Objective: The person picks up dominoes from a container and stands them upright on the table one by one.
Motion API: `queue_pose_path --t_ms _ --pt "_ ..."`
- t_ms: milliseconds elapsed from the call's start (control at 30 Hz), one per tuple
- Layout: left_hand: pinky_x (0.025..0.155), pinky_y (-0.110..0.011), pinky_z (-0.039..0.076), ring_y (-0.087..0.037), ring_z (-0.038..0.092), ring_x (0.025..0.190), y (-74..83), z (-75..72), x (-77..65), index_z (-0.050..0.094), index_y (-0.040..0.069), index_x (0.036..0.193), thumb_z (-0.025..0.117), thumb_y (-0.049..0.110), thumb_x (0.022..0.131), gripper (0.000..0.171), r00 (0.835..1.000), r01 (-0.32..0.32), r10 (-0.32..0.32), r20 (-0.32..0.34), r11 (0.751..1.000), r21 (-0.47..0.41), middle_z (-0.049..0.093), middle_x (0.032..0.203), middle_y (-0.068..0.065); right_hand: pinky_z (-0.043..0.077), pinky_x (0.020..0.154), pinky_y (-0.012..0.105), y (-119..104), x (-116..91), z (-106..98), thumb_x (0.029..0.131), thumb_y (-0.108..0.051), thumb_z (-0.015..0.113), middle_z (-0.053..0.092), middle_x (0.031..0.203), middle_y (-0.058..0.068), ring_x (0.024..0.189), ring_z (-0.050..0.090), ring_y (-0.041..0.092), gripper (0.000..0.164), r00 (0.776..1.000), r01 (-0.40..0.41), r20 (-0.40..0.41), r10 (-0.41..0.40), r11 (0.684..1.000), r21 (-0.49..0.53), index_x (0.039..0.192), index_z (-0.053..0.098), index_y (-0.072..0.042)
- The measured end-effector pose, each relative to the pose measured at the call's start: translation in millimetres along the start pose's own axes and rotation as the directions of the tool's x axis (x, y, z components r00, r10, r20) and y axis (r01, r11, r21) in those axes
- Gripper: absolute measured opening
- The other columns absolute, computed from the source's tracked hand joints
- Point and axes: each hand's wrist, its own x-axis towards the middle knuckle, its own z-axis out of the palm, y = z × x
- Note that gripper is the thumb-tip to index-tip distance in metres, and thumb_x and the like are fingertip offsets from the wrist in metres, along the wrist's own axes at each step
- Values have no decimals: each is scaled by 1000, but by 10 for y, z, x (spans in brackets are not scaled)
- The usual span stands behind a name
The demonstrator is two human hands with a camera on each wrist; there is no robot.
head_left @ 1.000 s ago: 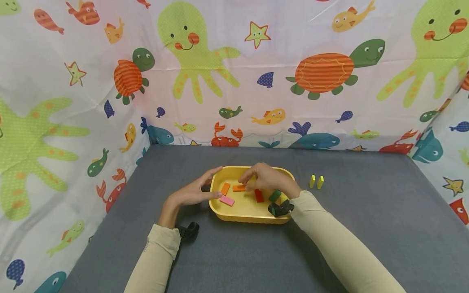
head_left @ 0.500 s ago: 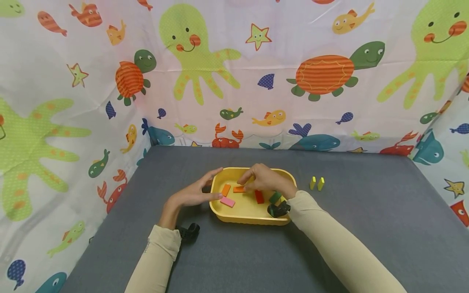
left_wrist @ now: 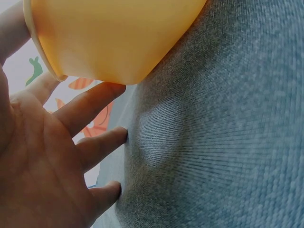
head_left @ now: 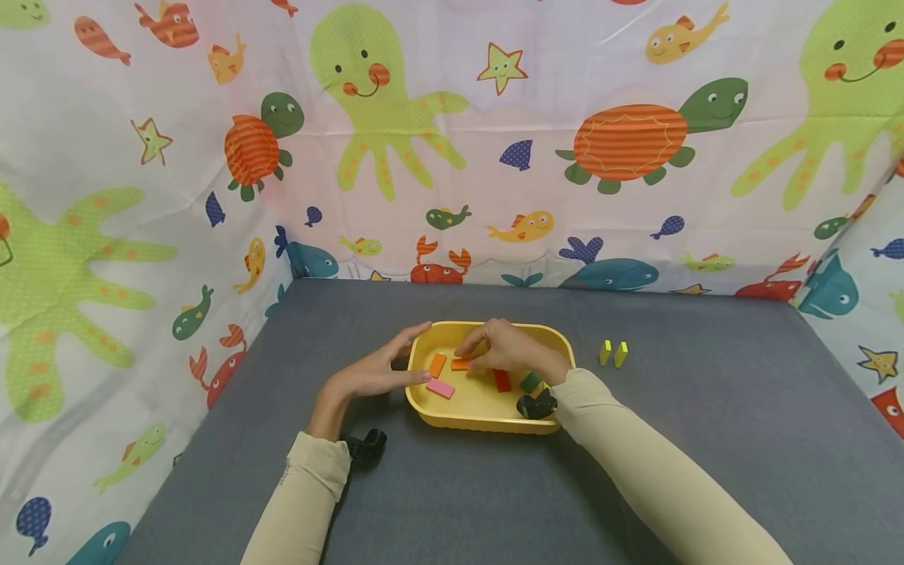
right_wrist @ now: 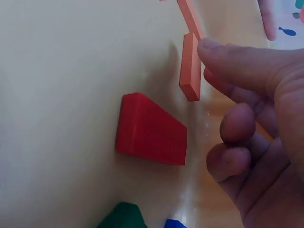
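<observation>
A yellow plastic tray (head_left: 487, 424) sits on the dark table. My left hand (head_left: 370, 375) holds its left end, thumb over the rim and other fingers spread along the outside wall (left_wrist: 109, 52). Inside the tray my right hand (head_left: 507, 345) has thumb and index finger at an orange block (right_wrist: 190, 69); the remaining fingers are curled. A second orange block (head_left: 437, 365) and a pink block (head_left: 441, 388) lie left of it. Nearer the right wrist are a red block (right_wrist: 152, 130) and a green block (head_left: 530, 382). The right hand hides part of the tray.
Two small yellow blocks (head_left: 613, 353) stand on the table right of the tray. A blue piece (right_wrist: 175, 223) shows at the bottom of the right wrist view. White cloth with printed sea animals (head_left: 523, 227) borders the table at the back and sides.
Both hands and the blocks keep nearly the same places. The whole head view shifts very slightly.
</observation>
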Motion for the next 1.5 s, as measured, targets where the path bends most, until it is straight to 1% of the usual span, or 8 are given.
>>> queue_pose_path --t_ms 200,333,433,633,900,1067,1233,1500 --pt "111 -62 29 -25 35 141 8 -7 7 18 53 146 69 49 84 81 1000 -8 8 2 1000 0 33 153 5 51 98 40 7 3 30 80 -10 78 74 108 4 103 65 21 30 1000 -1 -17 1 1000 -23 109 74 -11" --pt "111 -61 30 -25 36 141 12 -11 7 18 52 147 69 48 84 81 1000 -12 12 4 1000 -3 33 153 4 52 96 39 -6 5 49 81 -8 77 73 109 4 101 65 19 29 999 0 -35 -2 999 -50 109 74 -10" --pt "111 -61 30 -25 36 141 20 -11 -1 18 51 147 69 48 84 82 1000 -1 1 4 1000 -1 34 152 3 53 94 37 -5 14 68 81 -7 76 73 108 2 99 65 18 28 999 -2 -44 0 998 -62 108 75 -12" --pt "111 -62 29 -25 36 141 13 0 -10 18 52 147 69 50 83 82 1000 15 -15 5 1000 -4 34 152 4 52 96 38 10 20 96 81 -8 77 74 107 2 100 65 19 27 999 12 -47 -17 995 -98 107 75 -11" --pt "111 -62 30 -25 36 140 5 -2 -7 18 51 147 70 52 82 83 1000 10 -10 0 1000 -4 35 151 4 51 98 38 -8 11 81 81 -9 76 73 108 0 99 64 16 26 1000 3 -29 -8 987 -161 107 74 -14" --pt "111 -62 30 -26 36 141 14 -12 -5 18 49 148 70 50 83 83 1000 -3 3 3 1000 2 34 153 3 52 96 37 0 19 86 82 -10 76 72 107 -1 98 64 15 25 1000 7 -20 -10 989 -145 106 75 -15" --pt "111 -60 31 -25 37 140 13 -17 -3 18 51 147 70 49 83 83 1000 -9 9 6 1000 2 33 153 4 51 96 37 6 26 104 82 -10 76 71 109 -1 100 63 15 27 999 32 6 -31 991 -127 109 75 -15" --pt "111 -61 31 -27 36 141 18 -13 -17 17 49 148 69 52 82 84 1000 -8 8 12 1000 16 31 155 3 50 85 30 -26 -8 112 83 -12 75 68 103 2 90 58 19 29 997 68 52 -61 987 -145 111 74 -14"
